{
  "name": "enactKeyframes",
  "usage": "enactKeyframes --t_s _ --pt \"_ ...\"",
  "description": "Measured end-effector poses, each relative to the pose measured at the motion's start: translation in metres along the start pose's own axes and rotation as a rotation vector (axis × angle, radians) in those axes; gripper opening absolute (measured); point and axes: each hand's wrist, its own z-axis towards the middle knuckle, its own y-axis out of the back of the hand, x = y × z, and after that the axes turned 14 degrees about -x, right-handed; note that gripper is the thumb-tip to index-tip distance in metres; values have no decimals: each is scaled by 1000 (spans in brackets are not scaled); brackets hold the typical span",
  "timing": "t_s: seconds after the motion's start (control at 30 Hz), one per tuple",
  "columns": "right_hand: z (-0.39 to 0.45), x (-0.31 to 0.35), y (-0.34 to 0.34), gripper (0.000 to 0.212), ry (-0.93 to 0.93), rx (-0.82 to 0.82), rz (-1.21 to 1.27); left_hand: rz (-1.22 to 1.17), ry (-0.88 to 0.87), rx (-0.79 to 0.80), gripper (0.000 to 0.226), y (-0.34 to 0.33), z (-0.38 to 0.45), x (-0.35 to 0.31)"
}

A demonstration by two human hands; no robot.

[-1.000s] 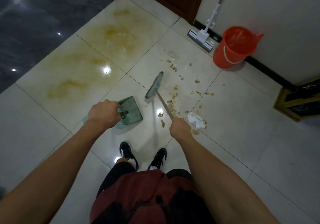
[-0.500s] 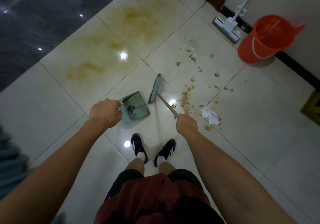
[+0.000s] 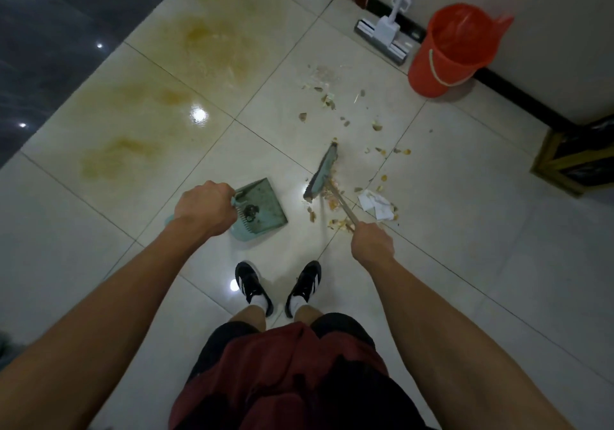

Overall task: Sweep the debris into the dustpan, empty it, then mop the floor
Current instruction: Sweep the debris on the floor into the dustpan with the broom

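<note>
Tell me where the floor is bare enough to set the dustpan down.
Bare tile lies left of the green plastic dustpan, and right of the white crumpled paper. Crowded: debris around the green broom head, up toward the orange bucket.

I'm looking down at my own body here: both forearms bare, no sleeves in view, no watch or bands at the wrists. My left hand [image 3: 203, 208] and right hand [image 3: 372, 242] are bare too, no gloves. Lower down there's a dark red shirt [image 3: 292, 376] hanging loose over black shorts [image 3: 335, 325]. On my feet, black sneakers [image 3: 304, 285] with white stripes, and white socks [image 3: 258, 300] showing above them.
</note>
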Motion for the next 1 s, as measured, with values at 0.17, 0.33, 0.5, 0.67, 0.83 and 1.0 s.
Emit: enactKeyframes --t_s 0.17,0.33,0.5,0.67,0.83,1.0 --pt "-2 -2 8 29 1 -23 39 -17 -38 -31 28 12 13 -16" --pt "3 8 23 26 8 -50 108 -15 -57 -75 30 26 31 -16" --pt "21 30 40 24 -2 -54 132 -6 -55 -93 30 31 55 4" --pt "56 71 63 26 1 -75 50 -13 -41 -66 26 39 97 38" --pt "100 129 90 27 -37 -34 71 -84 -48 -58 19 54 157 89" --pt "137 184 117 24 -47 -49 152 -122 -14 -63 17 63 207 145"
